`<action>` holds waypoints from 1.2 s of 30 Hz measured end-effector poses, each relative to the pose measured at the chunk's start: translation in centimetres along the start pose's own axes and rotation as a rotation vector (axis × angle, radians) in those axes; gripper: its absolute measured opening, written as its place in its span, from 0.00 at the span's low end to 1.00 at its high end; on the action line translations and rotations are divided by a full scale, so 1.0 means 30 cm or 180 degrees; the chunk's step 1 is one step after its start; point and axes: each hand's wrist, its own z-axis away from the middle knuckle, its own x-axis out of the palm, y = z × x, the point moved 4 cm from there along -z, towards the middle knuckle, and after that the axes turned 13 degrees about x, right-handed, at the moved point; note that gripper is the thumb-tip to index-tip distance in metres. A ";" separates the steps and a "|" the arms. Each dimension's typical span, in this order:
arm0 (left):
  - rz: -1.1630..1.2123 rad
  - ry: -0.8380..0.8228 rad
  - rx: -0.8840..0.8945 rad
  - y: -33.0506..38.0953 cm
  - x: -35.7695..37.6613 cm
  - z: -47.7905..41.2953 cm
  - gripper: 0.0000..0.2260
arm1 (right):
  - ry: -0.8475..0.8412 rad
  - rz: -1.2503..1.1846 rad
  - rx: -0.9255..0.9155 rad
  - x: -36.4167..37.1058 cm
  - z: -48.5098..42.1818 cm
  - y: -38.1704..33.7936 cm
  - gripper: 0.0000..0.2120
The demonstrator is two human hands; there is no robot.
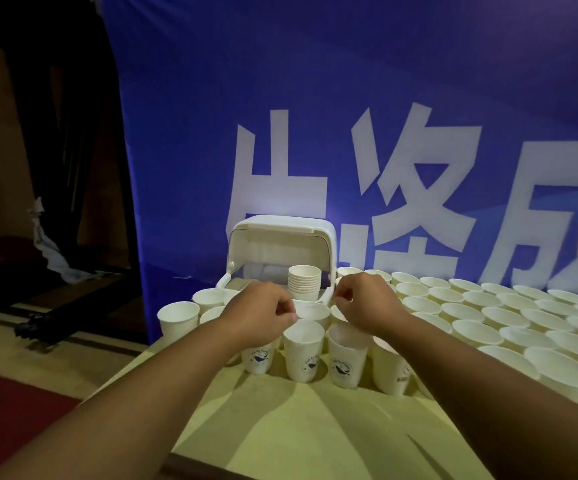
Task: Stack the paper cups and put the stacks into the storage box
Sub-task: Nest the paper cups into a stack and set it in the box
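Paper cups (509, 327) crowd the right side of the desk (298, 427), rank on rank, mouths up. We have both arms stretched out over the near rows. The left hand (263, 318) and right hand (367, 306) are apart, fingers curled, with one cup (313, 311) sitting between them. Whether either hand actually pinches a rim, we cannot tell. Just beyond, the white storage box (273, 237) stands with its lid up, and a stack (304, 284) of cups sits upright inside. A blue banner (315, 81) hangs behind.
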 end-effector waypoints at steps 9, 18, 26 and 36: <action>0.0068 -0.0203 0.0382 0.276 0.112 -0.055 0.03 | -0.0179 0.0455 0.0161 -0.208 0.125 0.212 0.03; -0.0302 -0.0529 0.0696 0.486 0.257 -0.128 0.11 | -0.0835 0.0750 0.0420 -0.299 0.238 0.400 0.11; -0.0447 -0.0574 0.0515 0.470 0.318 -0.118 0.04 | -0.0800 0.0923 0.0141 -0.260 0.258 0.431 0.10; 0.0128 0.0276 0.0506 0.428 0.116 -0.171 0.05 | 0.0000 -0.0149 0.0036 -0.361 0.146 0.373 0.07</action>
